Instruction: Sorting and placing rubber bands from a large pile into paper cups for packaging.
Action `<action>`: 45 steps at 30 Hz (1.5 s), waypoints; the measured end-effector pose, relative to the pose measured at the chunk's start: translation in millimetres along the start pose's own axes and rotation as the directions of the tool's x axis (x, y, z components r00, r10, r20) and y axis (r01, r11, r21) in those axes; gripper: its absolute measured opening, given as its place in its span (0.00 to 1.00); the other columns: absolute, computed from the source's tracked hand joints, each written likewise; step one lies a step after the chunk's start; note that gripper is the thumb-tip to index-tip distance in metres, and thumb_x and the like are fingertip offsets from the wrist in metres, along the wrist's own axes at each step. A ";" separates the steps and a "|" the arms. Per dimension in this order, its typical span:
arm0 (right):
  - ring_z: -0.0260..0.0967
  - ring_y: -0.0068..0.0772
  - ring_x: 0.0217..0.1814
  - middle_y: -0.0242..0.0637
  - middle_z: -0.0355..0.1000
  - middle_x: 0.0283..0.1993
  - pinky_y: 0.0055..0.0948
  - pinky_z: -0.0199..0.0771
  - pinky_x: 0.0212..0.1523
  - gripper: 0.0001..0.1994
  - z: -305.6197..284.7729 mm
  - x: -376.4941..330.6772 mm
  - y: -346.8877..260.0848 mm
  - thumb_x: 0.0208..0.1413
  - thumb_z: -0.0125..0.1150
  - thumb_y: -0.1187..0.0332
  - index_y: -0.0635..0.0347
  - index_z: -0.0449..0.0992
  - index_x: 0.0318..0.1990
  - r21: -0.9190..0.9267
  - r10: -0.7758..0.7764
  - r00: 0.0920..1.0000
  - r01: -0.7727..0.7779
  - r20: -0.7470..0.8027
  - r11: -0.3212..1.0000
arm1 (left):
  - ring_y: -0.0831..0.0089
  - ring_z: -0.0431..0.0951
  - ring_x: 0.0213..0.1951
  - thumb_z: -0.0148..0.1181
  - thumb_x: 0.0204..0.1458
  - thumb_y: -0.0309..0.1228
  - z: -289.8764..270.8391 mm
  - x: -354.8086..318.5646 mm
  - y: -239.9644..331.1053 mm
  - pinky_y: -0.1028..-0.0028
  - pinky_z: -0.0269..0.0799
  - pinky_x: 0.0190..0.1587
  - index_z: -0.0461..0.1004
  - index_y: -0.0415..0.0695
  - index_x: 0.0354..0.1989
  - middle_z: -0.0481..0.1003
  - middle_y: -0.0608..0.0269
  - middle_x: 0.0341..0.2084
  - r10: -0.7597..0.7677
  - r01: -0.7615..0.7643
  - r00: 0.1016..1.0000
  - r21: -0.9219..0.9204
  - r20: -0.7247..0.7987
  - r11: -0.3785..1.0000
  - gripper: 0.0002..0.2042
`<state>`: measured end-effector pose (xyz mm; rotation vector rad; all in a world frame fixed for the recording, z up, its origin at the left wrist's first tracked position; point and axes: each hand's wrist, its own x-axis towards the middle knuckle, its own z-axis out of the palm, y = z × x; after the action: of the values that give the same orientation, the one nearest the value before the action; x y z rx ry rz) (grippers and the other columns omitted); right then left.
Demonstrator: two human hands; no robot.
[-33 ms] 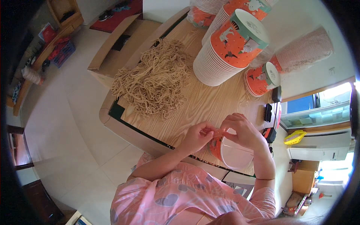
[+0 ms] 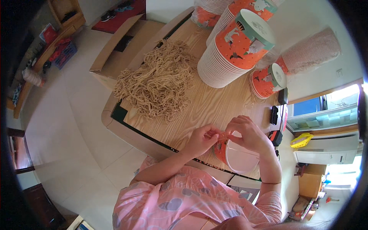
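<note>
cup [image 2: 235, 155] at lower right of frame is pinched at its rim by left hand [image 2: 201, 140] and right hand [image 2: 247, 134], fingers closed on it.

1. The left hand [image 2: 201, 140] and right hand [image 2: 247, 134] met over the orange cup [image 2: 235, 157]; what they pinched was too small to tell.
2. The right hand hid the cup's far rim.
3. The far stacks of cups [image 2: 214, 11] were cut off by the top edge.
4. The dark devices [image 2: 276, 115] at the worktop's [image 2: 214, 103] right edge were too small to identify.
</note>
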<state>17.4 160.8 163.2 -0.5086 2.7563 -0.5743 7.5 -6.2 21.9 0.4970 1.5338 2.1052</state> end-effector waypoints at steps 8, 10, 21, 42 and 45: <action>0.66 0.43 0.42 0.36 0.69 0.31 0.38 0.63 0.50 0.05 1.0 -1.0 0.9 0.47 0.59 0.69 0.57 0.71 0.30 -0.004 -0.031 1.000 0.030 -0.008 1.000 | 0.81 0.75 0.31 0.55 0.53 0.23 2.7 0.8 1.8 0.79 0.73 0.36 0.73 0.37 0.37 0.76 0.65 0.29 -0.044 0.041 0.996 0.039 0.071 0.998 0.05; 0.67 0.43 0.41 0.37 0.69 0.31 0.38 0.63 0.49 0.05 0.8 -1.2 0.7 0.47 0.60 0.69 0.57 0.71 0.30 -0.006 -0.030 0.999 0.030 -0.017 1.000 | 0.81 0.75 0.31 0.55 0.53 0.23 1.6 1.1 0.5 0.79 0.73 0.36 0.73 0.37 0.37 0.76 0.65 0.30 -0.040 0.037 0.998 0.066 0.054 0.997 0.05; 0.67 0.42 0.40 0.37 0.69 0.31 0.38 0.64 0.48 0.05 -2.0 -0.2 -1.2 0.47 0.60 0.70 0.58 0.71 0.29 0.014 -0.024 1.000 0.024 -0.014 1.000 | 0.81 0.76 0.33 0.56 0.54 0.26 1.6 1.0 4.1 0.79 0.74 0.36 0.73 0.38 0.39 0.77 0.64 0.32 -0.055 0.061 0.992 -0.048 0.115 0.997 0.07; 0.68 0.40 0.39 0.36 0.71 0.32 0.35 0.65 0.45 0.07 9.5 -3.6 -5.3 0.42 0.65 0.72 0.59 0.73 0.29 0.017 0.017 0.992 -0.015 -0.123 1.000 | 0.82 0.76 0.34 0.58 0.53 0.25 2.5 -0.3 -0.1 0.81 0.73 0.38 0.74 0.38 0.39 0.77 0.66 0.31 -0.101 0.116 0.989 -0.143 0.107 0.983 0.07; 0.68 0.40 0.39 0.36 0.71 0.32 0.35 0.65 0.45 0.06 9.2 -3.3 -5.1 0.42 0.64 0.72 0.59 0.73 0.29 0.019 0.018 0.993 -0.016 -0.115 1.000 | 0.82 0.76 0.34 0.58 0.53 0.25 3.3 -0.4 -2.6 0.81 0.73 0.38 0.74 0.38 0.39 0.77 0.66 0.31 -0.081 0.093 0.993 -0.141 0.084 0.986 0.07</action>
<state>24.9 154.7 157.9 -0.4616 2.8584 -0.6434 10.1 -3.2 20.5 0.4460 1.3237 2.0862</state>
